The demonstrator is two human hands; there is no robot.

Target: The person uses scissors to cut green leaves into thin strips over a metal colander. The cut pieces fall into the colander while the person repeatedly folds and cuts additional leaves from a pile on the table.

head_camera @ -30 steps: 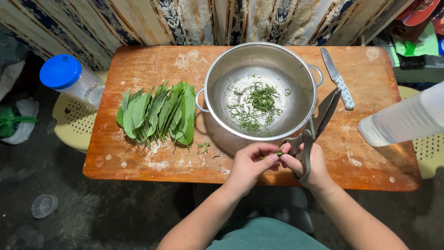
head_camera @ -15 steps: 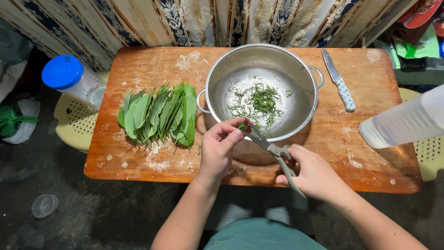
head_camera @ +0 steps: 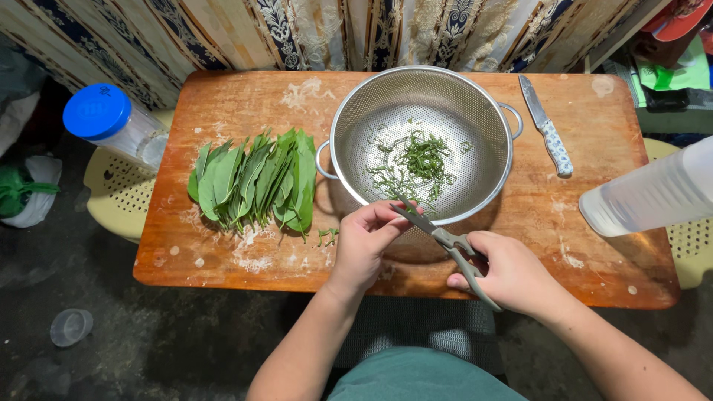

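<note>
My right hand (head_camera: 512, 275) grips grey-handled scissors (head_camera: 445, 241), their blades pointing up-left over the near rim of a steel colander (head_camera: 494, 130). My left hand (head_camera: 365, 241) pinches something small and green at the blade tips; it is too small to make out. Thin shreds of green leaf (head_camera: 416, 163) lie inside the colander. A pile of whole green leaves (head_camera: 252, 182) rests on the wooden board (head_camera: 223, 104) left of the colander.
A knife (head_camera: 546, 126) with a patterned handle lies right of the colander. A clear plastic bottle (head_camera: 650, 197) lies at the right edge. A blue-lidded jar (head_camera: 108, 119) stands on a pale plastic stool (head_camera: 119, 197) at the left. Patterned curtains hang behind.
Both hands have risen from the board's near edge to the colander's rim. The scissors, earlier hanging down, now point over the colander with my left fingers at the blades.
</note>
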